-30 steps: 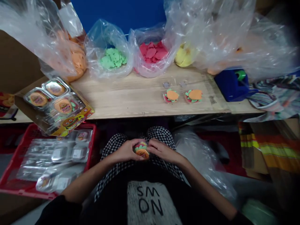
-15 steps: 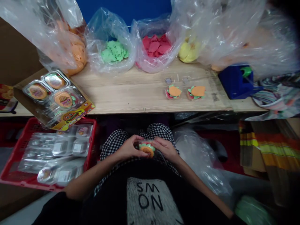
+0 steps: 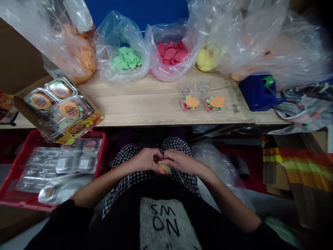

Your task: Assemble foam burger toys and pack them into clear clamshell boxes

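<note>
Over my lap, a small toy burger in a clear plastic case sits between my hands, its orange and green layers partly showing. My left hand is closed round its left side. From the right, my right hand grips it too, fingers across the top; much of the case is hidden behind the fingers. On the table beyond stand two open clear cases, a left toy burger and a right toy burger in them, with orange tops over green and red layers.
Along the back of the table stand bags of green pieces, red pieces and yellow pieces. A display box of packed burgers is at left, above a red crate of clear cases. A blue tape dispenser stands right.
My right hand has moved left over the case, and both hands now cover more of it. The case has turned and tilted between them.
</note>
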The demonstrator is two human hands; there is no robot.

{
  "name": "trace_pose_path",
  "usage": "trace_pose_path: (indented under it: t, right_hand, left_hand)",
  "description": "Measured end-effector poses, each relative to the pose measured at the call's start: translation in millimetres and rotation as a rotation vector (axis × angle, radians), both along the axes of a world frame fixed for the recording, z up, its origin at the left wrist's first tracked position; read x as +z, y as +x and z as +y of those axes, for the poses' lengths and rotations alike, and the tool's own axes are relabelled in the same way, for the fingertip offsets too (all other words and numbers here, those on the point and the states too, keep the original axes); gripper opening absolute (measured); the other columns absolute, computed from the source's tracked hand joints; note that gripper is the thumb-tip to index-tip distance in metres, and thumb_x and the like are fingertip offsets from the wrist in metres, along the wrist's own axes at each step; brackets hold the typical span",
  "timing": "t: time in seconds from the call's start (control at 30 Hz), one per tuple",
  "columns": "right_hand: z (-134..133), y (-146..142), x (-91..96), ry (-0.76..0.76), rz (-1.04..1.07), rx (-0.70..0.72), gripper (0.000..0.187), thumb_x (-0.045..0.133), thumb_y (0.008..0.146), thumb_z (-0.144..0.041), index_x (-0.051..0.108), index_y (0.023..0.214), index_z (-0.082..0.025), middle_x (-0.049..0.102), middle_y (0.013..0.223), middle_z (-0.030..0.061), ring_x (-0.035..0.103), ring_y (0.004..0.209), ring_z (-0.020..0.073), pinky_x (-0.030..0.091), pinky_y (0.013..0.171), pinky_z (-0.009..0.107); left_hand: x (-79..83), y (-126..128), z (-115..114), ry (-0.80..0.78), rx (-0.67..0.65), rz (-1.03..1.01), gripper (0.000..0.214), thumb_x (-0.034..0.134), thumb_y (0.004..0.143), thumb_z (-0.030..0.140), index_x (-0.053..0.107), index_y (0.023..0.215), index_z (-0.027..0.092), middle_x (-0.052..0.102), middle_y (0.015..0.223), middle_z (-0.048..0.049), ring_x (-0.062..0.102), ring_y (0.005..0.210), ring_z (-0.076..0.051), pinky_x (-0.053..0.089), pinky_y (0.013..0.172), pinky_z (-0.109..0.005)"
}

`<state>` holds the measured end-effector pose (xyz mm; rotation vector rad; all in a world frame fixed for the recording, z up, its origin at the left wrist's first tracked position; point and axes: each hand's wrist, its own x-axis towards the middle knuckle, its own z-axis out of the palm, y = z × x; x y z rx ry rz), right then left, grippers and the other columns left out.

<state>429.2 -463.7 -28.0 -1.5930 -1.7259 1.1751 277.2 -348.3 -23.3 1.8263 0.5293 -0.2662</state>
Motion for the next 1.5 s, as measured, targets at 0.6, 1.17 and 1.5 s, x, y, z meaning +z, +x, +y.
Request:
trace_pose_path:
  t: [0.6,1.17,1.5]
  right_hand:
    - [-47.1,-12.9,-25.9,-0.052,0.023,-0.106,0.032,0.031,0.089,-0.038,0.037,0.065,-0.018,0.04,0.067,-0.001,0.039,0.064,0.0115,0.031,0.059,0.024]
    - [-47.3,-4.2,-8.1,-0.103,-0.097,0.089,0.028,0.032,0.089,-0.035,0.053,0.082,-0.019,0.052,0.077,0.0026,0.046,0.073,0.0141,0.035,0.066,0.026]
    - [-41.3,-0.1,-20.0,-0.098,0.045,-0.123,0.031,0.035,0.087,-0.043,0.043,0.07,-0.018,0.044,0.068,-0.001,0.041,0.064,0.0113,0.032,0.058,0.023]
  left_hand:
    - [-36.6,-18.1,-30.6,-0.105,0.244,-0.132,0.007,0.063,0.067,0.018,0.067,0.073,0.015,0.055,0.07,-0.0008,0.051,0.071,-0.012,0.039,0.068,-0.023]
    - [-23.4,5.3,-38.7,0.024,-0.025,-0.139,0.006,0.06,0.071,0.018,0.064,0.067,0.016,0.051,0.068,0.001,0.049,0.066,-0.009,0.038,0.063,-0.019]
    - [-21.9,-0.2,-27.1,-0.113,0.179,-0.065,0.007,0.059,0.069,0.02,0.062,0.069,0.014,0.054,0.069,-0.0002,0.05,0.068,-0.011,0.039,0.064,-0.021]
